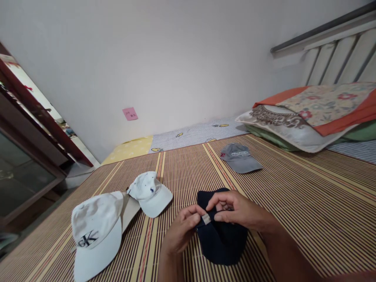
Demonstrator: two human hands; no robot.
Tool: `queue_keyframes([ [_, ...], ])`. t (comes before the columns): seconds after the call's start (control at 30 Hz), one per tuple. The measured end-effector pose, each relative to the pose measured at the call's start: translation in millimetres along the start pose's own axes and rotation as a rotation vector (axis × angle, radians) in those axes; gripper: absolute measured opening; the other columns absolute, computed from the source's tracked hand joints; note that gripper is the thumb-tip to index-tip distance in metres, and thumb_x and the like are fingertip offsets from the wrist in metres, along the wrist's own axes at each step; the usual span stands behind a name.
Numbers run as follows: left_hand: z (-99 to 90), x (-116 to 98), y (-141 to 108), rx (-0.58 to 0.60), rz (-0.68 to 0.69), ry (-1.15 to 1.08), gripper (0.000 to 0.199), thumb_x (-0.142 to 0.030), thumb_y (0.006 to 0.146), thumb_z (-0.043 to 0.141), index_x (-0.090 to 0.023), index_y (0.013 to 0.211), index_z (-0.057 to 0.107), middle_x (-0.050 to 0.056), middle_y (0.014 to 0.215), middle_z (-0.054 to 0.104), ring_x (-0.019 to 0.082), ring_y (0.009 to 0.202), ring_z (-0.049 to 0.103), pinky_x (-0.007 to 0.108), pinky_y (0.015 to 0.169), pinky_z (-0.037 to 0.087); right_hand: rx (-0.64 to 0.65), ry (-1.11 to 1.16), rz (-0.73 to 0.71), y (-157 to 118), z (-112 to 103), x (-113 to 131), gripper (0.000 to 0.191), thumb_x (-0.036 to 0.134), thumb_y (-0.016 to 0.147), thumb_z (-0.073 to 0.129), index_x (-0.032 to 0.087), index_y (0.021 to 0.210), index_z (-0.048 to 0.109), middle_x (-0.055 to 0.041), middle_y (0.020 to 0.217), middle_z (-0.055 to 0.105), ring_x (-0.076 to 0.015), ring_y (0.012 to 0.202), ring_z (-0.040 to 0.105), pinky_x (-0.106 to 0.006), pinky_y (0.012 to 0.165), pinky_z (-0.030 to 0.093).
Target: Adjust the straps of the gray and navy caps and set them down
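A dark navy cap (223, 243) lies on the striped mat in front of me, its back strap turned up. At the strap is a small pale tab or buckle (206, 219). My left hand (183, 227) pinches the strap's left side, thumb and forefinger closed beside the pale piece. From the right, my right hand (235, 207) has its fingers curled onto the strap just past that piece. The exact grip of the right fingertips is partly hidden.
To the left lie a white cap with black letters (96, 227) and a smaller white cap (151, 192), with a beige brim between them. A grey cap (239, 156) sits farther back. Pillows (293, 117) are stacked at the right, below a radiator (343, 58). The mat (176, 176) covers the bed.
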State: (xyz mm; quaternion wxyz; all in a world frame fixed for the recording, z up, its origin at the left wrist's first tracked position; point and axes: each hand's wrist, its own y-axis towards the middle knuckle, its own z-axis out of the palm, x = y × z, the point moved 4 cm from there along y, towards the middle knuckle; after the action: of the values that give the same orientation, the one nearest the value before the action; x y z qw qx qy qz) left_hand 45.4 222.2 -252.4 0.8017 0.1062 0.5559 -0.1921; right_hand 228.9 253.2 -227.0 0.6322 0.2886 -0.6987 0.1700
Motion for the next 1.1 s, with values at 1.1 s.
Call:
queue_keyframes([
  [1.1,3.6,-12,-3,0.019,-0.046,0.400,0.036,-0.049,0.081,0.079,-0.015,0.080,0.069,-0.002,0.073,0.050,0.012,0.070,0.040,0.026,0.065,0.028,0.017,0.059,0.020,0,3,-3,0.019,0.028,0.083,0.077,0.018,0.097,0.071,0.0068,0.065,0.057,-0.0083,0.054,0.049,-0.021,0.052,0.036],
])
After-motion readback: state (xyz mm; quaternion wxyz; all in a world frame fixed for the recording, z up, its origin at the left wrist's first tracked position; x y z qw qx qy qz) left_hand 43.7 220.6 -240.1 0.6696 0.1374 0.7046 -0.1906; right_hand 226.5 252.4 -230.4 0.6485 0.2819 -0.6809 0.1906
